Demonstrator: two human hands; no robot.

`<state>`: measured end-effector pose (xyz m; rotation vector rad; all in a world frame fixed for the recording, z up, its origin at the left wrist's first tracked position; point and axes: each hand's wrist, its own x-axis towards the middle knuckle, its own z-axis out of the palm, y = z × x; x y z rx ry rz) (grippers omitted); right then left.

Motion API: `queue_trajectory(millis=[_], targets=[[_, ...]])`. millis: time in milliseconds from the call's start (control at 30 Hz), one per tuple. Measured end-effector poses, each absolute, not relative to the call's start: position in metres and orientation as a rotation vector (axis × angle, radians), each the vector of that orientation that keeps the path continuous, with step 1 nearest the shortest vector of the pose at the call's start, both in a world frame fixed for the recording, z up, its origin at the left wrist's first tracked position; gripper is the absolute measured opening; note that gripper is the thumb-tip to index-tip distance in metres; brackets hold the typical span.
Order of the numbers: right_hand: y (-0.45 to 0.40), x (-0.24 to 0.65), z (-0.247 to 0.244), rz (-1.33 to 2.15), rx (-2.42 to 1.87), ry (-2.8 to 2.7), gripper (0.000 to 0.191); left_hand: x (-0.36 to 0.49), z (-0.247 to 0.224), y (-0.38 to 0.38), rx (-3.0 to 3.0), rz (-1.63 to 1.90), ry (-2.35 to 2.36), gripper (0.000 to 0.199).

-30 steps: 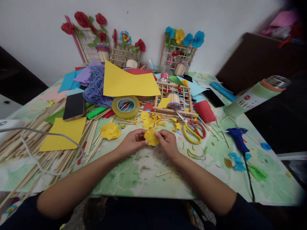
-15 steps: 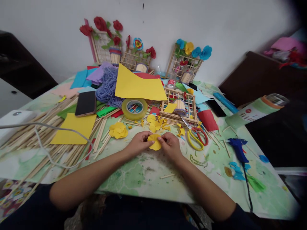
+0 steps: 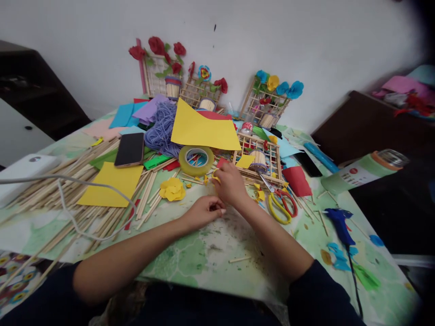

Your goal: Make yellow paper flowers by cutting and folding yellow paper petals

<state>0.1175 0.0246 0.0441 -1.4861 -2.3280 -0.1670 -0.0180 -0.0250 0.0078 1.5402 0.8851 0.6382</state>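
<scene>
My right hand [image 3: 231, 183] reaches forward over the middle of the table, its fingers closed on a yellow paper petal piece [image 3: 215, 175] that shows at the fingertips. The hand covers most of the yellow paper bits beneath it. Just nearer and to the left, my left hand [image 3: 205, 211] rests by the table top with loosely curled fingers and a gap between thumb and forefinger; nothing shows in it. A layered yellow paper flower [image 3: 172, 189] lies to its left. Red-and-yellow-handled scissors [image 3: 283, 206] lie right of my right hand, beside yellow scraps [image 3: 260, 195].
Around lie a tape roll [image 3: 196, 160], yellow sheet [image 3: 204, 131], purple yarn [image 3: 163, 129], phone [image 3: 129, 149], wooden sticks [image 3: 68, 181] and stick lattice [image 3: 277, 158]. A cable [image 3: 98, 183] loops at left. A blue glue gun [image 3: 340, 222] and green bottle [image 3: 360, 170] stand right.
Both hands were holding a yellow paper petal piece together. They have parted: my right hand has moved forward over the yellow bits, while the left stays near, without visible paper. The view has shifted slightly.
</scene>
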Motion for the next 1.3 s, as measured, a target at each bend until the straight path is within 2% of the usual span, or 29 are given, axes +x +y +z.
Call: queue_trajectory(millis=[167,300,400,567,733,867,1300], targets=[[0.035,0.095,0.041,-0.035,-1.455,-2.516,0.024,-0.019,0.014,-0.028,1.594,0.585,0.858,0.014],[0.044,0.092,0.033,-0.038,-1.481,-2.542,0.014,-0.018,0.015,-0.030,1.636,0.574,0.834,0.014],[0.041,0.095,0.031,-0.035,-1.485,-2.509,0.017,-0.017,0.013,-0.030,1.634,0.583,0.848,0.011],[0.020,0.113,0.034,0.096,-1.444,-2.158,0.015,-0.019,0.008,-0.027,1.604,0.632,0.910,0.014],[-0.013,0.128,0.031,0.326,-1.391,-1.781,0.010,-0.020,0.011,-0.021,1.463,0.857,0.958,0.025],[-0.034,0.128,0.022,0.398,-1.375,-1.692,0.011,-0.020,0.009,-0.019,1.386,0.893,0.926,0.033],[-0.046,0.132,0.006,0.618,-1.361,-1.494,0.014,-0.020,0.011,-0.021,1.335,0.820,0.957,0.032]])
